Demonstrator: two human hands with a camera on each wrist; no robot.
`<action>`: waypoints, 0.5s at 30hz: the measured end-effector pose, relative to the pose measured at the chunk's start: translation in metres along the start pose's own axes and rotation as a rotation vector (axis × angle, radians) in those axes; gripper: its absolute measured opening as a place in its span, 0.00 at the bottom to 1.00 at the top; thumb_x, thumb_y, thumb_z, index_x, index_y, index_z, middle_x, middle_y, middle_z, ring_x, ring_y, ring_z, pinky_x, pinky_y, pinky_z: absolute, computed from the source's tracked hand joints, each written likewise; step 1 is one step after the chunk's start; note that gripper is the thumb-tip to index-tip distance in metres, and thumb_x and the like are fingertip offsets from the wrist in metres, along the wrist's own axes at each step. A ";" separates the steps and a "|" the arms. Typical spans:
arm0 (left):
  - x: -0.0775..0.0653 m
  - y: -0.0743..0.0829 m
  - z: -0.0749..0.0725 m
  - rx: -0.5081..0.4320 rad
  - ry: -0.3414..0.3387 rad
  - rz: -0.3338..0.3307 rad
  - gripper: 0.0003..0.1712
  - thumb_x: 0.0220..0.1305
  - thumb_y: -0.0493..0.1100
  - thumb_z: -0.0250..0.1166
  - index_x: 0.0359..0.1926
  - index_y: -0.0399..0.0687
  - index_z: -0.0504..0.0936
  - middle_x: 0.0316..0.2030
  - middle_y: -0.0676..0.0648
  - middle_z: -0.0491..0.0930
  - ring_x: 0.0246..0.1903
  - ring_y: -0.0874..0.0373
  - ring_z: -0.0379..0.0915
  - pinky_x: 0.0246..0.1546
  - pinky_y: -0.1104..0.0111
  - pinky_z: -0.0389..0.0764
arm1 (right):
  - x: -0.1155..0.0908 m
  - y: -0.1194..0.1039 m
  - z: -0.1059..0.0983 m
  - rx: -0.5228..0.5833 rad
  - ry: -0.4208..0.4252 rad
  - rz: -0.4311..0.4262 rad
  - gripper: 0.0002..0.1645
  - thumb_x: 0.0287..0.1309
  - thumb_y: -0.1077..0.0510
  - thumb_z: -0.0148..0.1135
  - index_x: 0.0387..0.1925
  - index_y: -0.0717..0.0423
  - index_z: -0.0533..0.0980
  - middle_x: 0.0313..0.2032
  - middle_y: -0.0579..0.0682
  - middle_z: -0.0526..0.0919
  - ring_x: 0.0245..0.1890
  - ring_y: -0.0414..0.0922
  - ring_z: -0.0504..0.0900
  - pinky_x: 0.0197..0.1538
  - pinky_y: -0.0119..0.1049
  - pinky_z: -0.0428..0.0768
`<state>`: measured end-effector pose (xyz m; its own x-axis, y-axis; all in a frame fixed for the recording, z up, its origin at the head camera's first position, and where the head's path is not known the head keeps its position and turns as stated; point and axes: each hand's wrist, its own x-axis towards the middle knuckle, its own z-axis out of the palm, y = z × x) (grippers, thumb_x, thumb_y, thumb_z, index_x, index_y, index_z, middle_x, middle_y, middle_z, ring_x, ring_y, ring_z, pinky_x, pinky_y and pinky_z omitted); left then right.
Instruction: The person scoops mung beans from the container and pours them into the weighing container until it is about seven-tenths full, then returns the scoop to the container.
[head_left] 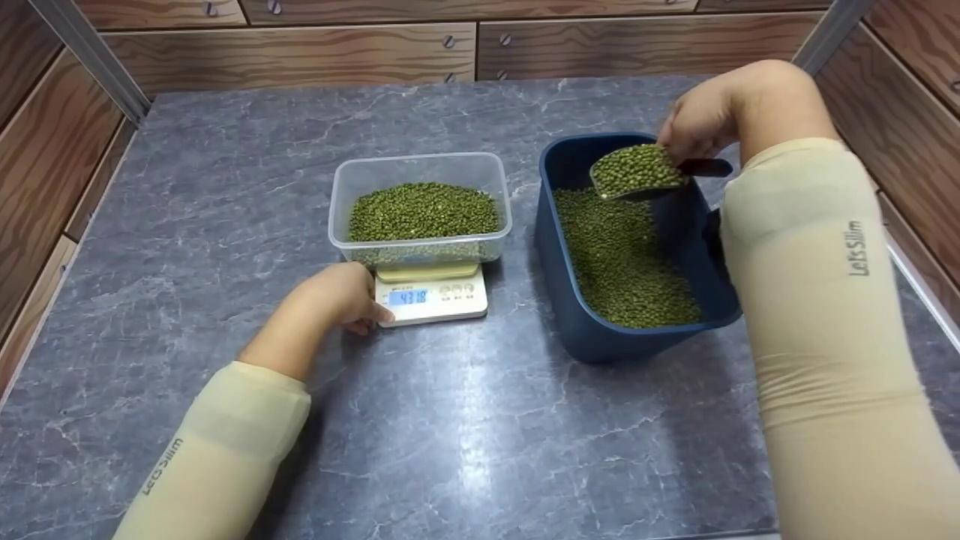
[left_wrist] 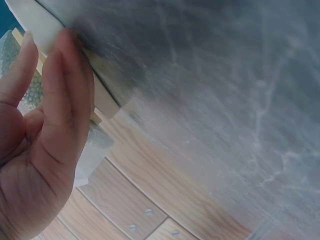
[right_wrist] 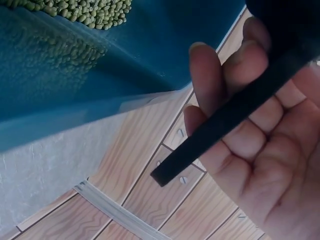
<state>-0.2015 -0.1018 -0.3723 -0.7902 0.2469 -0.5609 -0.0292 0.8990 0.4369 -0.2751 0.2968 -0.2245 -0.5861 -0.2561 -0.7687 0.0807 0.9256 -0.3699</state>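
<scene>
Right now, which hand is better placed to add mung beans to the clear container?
Right hand, likely: it holds a scoop loaded with mung beans above the blue bin. The left hand holds the corner of the kitchen scale.

On the worktop (head_left: 420, 420) before me, the scale (head_left: 431, 298) sits left of the bin (head_left: 634, 345). The tub (head_left: 341, 217) rests on the scale, beans (head_left: 424, 210) inside it. My left hand (head_left: 341, 296) is at the scale's near left corner. More beans lie in the bin; over its far part, my right hand (head_left: 701, 124) holds the filled scoop (head_left: 651, 195).
</scene>
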 end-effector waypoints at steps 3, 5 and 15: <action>0.000 0.000 0.000 -0.004 0.001 -0.007 0.13 0.48 0.42 0.70 0.30 0.38 0.78 0.26 0.43 0.81 0.21 0.58 0.78 0.27 0.68 0.77 | 0.001 0.001 0.000 0.001 0.008 -0.005 0.20 0.53 0.71 0.40 0.12 0.49 0.57 0.13 0.42 0.59 0.15 0.38 0.59 0.29 0.34 0.66; 0.000 0.000 0.000 -0.015 -0.001 -0.010 0.13 0.48 0.42 0.70 0.31 0.38 0.78 0.26 0.43 0.81 0.21 0.57 0.77 0.27 0.68 0.78 | 0.001 0.001 0.000 0.012 0.012 -0.009 0.21 0.52 0.72 0.40 0.12 0.49 0.56 0.13 0.41 0.58 0.15 0.38 0.58 0.28 0.34 0.65; 0.001 0.000 0.000 -0.004 -0.019 -0.008 0.12 0.50 0.42 0.69 0.30 0.38 0.79 0.26 0.43 0.82 0.22 0.57 0.79 0.28 0.68 0.78 | 0.002 -0.005 -0.002 0.030 0.009 0.016 0.20 0.47 0.73 0.39 0.11 0.49 0.55 0.13 0.41 0.57 0.15 0.38 0.57 0.26 0.32 0.63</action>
<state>-0.2023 -0.1017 -0.3726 -0.7780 0.2471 -0.5776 -0.0375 0.8995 0.4353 -0.2785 0.2918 -0.2232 -0.5915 -0.2392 -0.7700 0.1143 0.9205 -0.3738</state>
